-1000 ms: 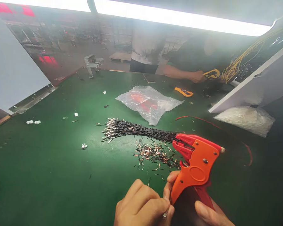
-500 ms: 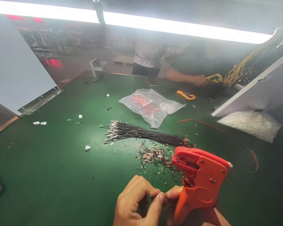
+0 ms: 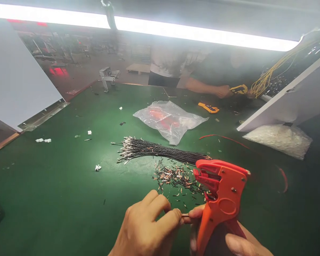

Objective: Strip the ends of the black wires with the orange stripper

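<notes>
The left hand [image 3: 146,224] is closing its thumb and fingers on one end of a thin strand [image 3: 185,215], while fingertips of the right hand [image 3: 240,244] are meeting the other end, so the strand is spanning a short gap between the two hands. Half a second ago the fingertips were nearly touching; now the left hand is sitting a little farther left and a bare length is showing. The right hand is also gripping an orange-and-red wire stripper [image 3: 224,202], its thumb lying by the handle and its palm hiding behind the tool. The stripper is standing upright with its nose facing left, slightly higher and farther left than in the preceding picture, and is again overlapping the right end of the black wire bundle [image 3: 160,149] in the view. That bundle is lying on the green table [image 3: 56,199] as before, silvery tips pointing left, and the clippings [image 3: 176,177] are lying scattered just in front of it. Beyond it, the clear bag [image 3: 170,121] is keeping its place, a yellow tool [image 3: 208,107] is resting near the bag, and across the table a co-worker's hand [image 3: 222,91] is still holding another yellow tool [image 3: 238,89].
</notes>
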A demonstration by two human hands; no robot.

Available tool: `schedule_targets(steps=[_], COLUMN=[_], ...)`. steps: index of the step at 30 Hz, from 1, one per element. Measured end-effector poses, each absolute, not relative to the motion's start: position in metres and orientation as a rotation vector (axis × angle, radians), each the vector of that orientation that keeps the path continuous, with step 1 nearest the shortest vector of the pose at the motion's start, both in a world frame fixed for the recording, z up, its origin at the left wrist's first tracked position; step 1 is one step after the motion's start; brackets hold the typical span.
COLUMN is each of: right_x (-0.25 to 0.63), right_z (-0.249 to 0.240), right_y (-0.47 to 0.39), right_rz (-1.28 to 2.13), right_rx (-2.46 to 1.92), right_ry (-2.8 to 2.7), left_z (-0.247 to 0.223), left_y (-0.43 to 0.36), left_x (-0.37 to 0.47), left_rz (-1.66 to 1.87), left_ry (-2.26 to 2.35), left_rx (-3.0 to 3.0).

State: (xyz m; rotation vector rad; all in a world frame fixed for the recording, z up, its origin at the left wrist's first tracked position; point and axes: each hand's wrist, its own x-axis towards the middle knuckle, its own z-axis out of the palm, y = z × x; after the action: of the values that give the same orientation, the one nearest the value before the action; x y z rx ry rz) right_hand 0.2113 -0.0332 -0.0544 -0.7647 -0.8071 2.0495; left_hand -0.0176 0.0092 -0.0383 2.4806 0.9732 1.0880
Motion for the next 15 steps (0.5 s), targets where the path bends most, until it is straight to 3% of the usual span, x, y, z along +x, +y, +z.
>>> schedule_targets(steps=[5, 15], right_x=[0.205, 0.200], right_z=[-0.051, -0.046], right_y=[-0.031, -0.035], right_rz=[1.997, 2.144], right_rx=[-0.643, -0.519], right_ry=[-0.757, -0.677], left_z=[-0.031, -0.024], left_y=[0.014, -0.005], left_x=[-0.025, -0.013], left_rz=[1.104, 1.430], left_ry=[0.887, 1.286], left_rx=[2.664, 1.947])
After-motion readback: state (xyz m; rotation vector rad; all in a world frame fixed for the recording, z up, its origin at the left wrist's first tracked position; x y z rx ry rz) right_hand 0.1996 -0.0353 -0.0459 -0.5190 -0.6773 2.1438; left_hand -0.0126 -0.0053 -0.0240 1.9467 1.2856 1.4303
